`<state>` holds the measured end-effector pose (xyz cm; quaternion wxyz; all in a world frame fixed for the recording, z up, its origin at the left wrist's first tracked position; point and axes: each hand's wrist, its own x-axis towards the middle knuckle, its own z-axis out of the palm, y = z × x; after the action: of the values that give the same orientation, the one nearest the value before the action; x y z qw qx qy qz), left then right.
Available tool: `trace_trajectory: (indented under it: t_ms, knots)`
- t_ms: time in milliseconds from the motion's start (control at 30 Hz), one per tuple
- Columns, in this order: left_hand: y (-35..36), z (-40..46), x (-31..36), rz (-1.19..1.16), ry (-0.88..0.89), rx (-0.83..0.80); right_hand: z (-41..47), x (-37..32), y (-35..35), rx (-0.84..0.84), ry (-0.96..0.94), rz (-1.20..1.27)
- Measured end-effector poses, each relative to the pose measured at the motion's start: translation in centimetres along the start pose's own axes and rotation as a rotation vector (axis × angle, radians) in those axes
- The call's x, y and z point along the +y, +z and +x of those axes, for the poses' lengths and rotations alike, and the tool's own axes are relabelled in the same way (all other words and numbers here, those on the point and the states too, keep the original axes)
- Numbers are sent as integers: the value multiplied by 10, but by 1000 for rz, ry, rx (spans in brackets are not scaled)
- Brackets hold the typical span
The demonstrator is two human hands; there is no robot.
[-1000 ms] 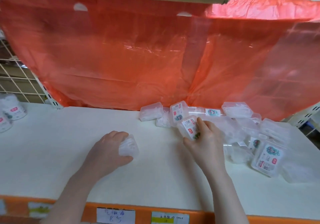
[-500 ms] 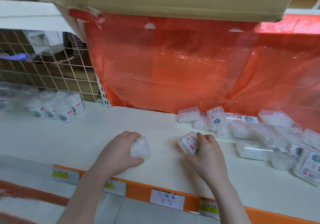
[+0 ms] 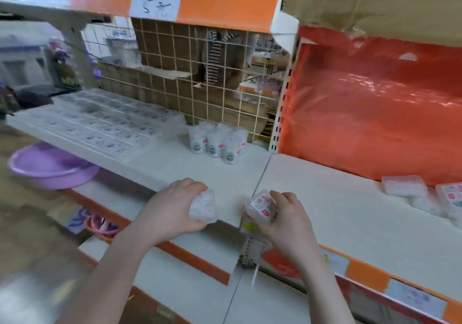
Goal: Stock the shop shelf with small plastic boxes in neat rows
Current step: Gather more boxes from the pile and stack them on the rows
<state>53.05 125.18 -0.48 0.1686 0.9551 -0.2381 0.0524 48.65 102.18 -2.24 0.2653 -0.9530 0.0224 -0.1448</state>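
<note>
Each hand [image 3: 175, 207] [image 3: 287, 217] grips a box [image 3: 203, 207] [image 3: 261, 207] (left one's label seemingly hidden).

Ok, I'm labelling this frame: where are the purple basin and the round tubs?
purple basin [image 3: 47, 171], head view, on its front rim.
round tubs [image 3: 215, 141], head view, on a middle tub's wall.

I read one sign only: a white price tag [image 3: 155, 4] on the upper shelf's orange edge strip [image 3: 226, 8], handwritten "5" and a character. Print on the box label [image 3: 262, 205] is too small to read.
</note>
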Motion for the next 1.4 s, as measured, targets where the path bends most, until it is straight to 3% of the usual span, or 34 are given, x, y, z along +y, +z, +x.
trace_trajectory:
  t_ms: [267, 600, 967, 1400]
  knots:
    - [-39, -39, -102, -4, -162, 67, 35, -95, 57, -145, -155, 24]
    - [-71, -18, -213, 27, -297, 97, 122, -175, 137, -207, -220, 84]
    - [-118, 56, -346, 55, -311, 42, 239, -262, 199, -208, -208, 36]
    - [-135, 112, -505, 18, -128, -36, 298, -345, 287, -223, -94, -59]
